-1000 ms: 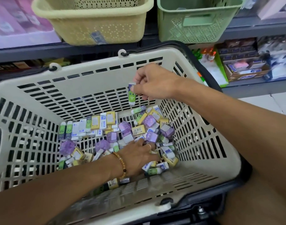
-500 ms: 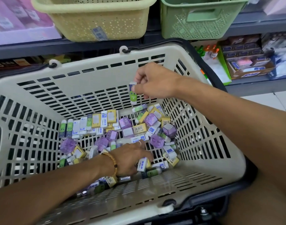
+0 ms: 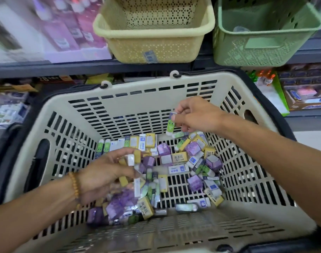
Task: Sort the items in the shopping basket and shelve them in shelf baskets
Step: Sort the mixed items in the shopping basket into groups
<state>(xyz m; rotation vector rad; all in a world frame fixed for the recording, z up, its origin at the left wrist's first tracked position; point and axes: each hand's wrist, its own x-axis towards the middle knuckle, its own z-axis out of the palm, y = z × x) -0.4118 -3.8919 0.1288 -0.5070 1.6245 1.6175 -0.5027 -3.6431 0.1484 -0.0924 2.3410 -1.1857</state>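
Inside the shopping basket (image 3: 147, 108), the left hand (image 3: 101, 172) has lifted, grip pinching a white eraser (image 3: 130, 159).

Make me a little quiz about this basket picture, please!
1. True or false: the right hand pinches a green eraser.
2. Which shelf basket is above the shopping basket on the right: A yellow, B green, C red?
3. Fill in: the left hand wears a beaded ____ at the wrist.

Key: 1 true; 2 B; 3 bracelet.
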